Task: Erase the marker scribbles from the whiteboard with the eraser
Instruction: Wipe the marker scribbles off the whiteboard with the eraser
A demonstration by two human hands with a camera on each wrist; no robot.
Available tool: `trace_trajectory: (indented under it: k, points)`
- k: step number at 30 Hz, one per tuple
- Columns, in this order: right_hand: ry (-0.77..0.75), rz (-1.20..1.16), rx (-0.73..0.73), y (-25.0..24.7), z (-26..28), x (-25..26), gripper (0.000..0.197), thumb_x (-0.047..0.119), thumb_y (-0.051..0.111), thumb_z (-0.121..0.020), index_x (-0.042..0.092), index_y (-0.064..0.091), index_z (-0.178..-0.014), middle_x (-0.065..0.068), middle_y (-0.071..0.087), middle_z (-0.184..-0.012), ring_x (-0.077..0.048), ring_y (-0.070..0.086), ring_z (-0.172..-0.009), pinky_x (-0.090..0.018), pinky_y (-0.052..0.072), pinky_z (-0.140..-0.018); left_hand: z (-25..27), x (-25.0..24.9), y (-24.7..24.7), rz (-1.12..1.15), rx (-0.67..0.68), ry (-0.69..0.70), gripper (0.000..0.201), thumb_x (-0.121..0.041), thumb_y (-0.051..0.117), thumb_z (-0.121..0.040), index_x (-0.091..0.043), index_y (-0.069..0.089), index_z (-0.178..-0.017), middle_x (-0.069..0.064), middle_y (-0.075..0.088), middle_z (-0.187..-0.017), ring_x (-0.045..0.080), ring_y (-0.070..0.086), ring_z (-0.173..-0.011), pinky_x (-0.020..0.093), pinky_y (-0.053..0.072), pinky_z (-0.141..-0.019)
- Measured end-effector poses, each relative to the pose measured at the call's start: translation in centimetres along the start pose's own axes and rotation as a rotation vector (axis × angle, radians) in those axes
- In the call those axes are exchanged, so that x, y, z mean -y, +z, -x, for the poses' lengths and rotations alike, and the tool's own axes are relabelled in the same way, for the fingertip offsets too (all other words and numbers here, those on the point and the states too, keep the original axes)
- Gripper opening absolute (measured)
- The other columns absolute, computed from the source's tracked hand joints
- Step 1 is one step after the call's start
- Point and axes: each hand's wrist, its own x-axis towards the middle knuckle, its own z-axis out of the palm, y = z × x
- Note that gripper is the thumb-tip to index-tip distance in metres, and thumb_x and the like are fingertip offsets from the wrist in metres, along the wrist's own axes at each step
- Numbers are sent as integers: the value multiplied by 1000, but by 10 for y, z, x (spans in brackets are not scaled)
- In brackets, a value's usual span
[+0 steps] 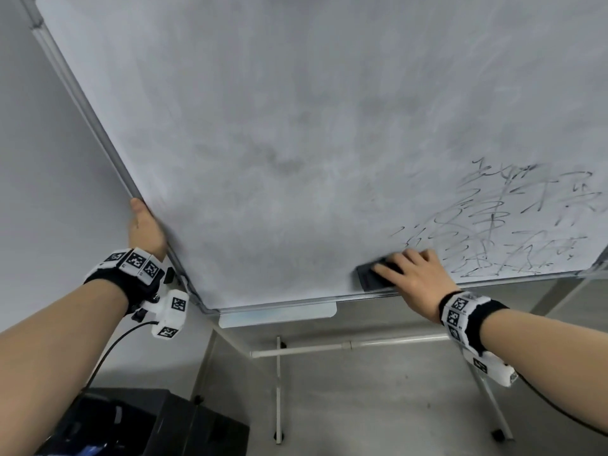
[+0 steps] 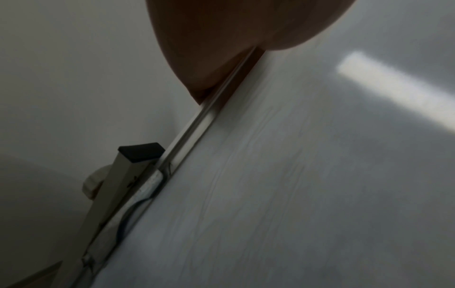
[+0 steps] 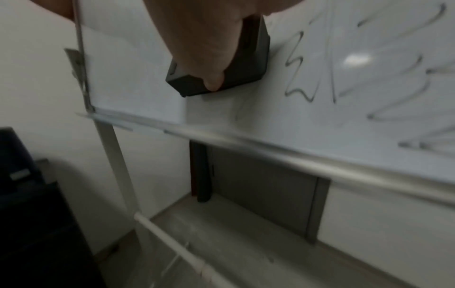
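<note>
A large whiteboard (image 1: 296, 133) on a stand fills the head view, smeared grey over most of its face. Black marker scribbles (image 1: 513, 222) cover its lower right part, partly smudged. My right hand (image 1: 411, 271) grips a black block eraser (image 1: 371, 274) and presses it flat on the board just left of the scribbles, near the bottom frame. In the right wrist view my thumb curls over the eraser (image 3: 248, 58), with scribbles (image 3: 300, 78) to its right. My left hand (image 1: 144, 225) grips the board's left frame edge (image 2: 194, 124), fingers hidden behind it.
A marker tray (image 1: 279, 315) hangs under the board's bottom edge. The stand's legs and a white crossbar (image 1: 345, 347) stand on the grey floor below. A black case (image 1: 138, 422) sits on the floor at the lower left. A plain wall lies behind.
</note>
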Motion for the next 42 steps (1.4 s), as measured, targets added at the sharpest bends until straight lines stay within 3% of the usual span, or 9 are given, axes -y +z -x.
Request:
trace_trajectory:
  k: [9,16,20,24,27,30,33,38,42]
  points:
    - [250,-115,-412,-148,-146,-54,55,26,63,-81,21,50,-134,-8,55,-118,-33,46,-100,-42,35,-75,-5,-1,-1,-8,9,-26,74,-53,14,-108,3,46,-145,25,41,-153,37,37,-142,34,25,-116]
    - [-44,-76,-38,-40,-46,-17,70,8,70,-69,31,47,-130,-2,59,-113,-30,50,-96,-39,36,-74,-7,3,1,-10,11,-30,74,-53,13,-109,2,47,-145,26,41,-152,37,36,-143,35,24,-116]
    - [21,-105,-87,-48,-48,-32,66,14,70,-71,29,51,-132,-1,56,-117,-28,48,-98,-39,34,-75,-15,5,2,-4,19,-36,75,-56,14,-107,0,46,-146,23,41,-153,36,37,-143,34,25,-116]
    - [56,-150,-153,-84,-81,-46,55,24,67,-78,24,55,-131,-5,56,-116,-29,47,-100,-41,37,-76,-39,9,-1,7,60,-91,86,-69,16,-100,-3,51,-142,20,51,-145,36,49,-133,47,36,-115]
    - [55,-170,-146,-93,-87,-47,54,24,68,-78,23,55,-131,-5,56,-115,-29,47,-100,-42,38,-76,-37,0,-5,21,60,-63,75,-62,18,-102,-6,54,-138,11,54,-136,32,53,-125,47,40,-111]
    - [45,-174,-137,-96,-85,-48,54,24,69,-78,24,55,-130,-5,56,-114,-29,47,-99,-42,38,-77,-24,-28,-14,-79,-217,104,61,-45,32,-103,4,53,-131,28,51,-139,41,48,-128,42,34,-107]
    - [45,-143,-158,-109,-90,-56,55,23,71,-78,24,54,-130,-6,56,-115,-29,47,-100,-42,38,-77,4,-78,-30,-238,-475,398,58,-45,38,-93,3,53,-122,27,51,-130,42,45,-125,44,27,-106]
    - [138,-124,-279,-150,-116,-75,61,22,70,-79,23,50,-136,-9,55,-117,-35,49,-101,-45,40,-78,51,-189,-23,-262,-402,1104,44,-32,52,-90,3,51,-116,22,51,-121,40,46,-115,41,31,-103]
    - [167,-105,-395,-178,-137,-89,57,29,61,-88,28,46,-142,-12,53,-120,-35,46,-99,-45,41,-77,97,-268,20,-330,-300,1345,51,-35,50,-87,1,52,-125,18,52,-126,36,48,-116,35,34,-100]
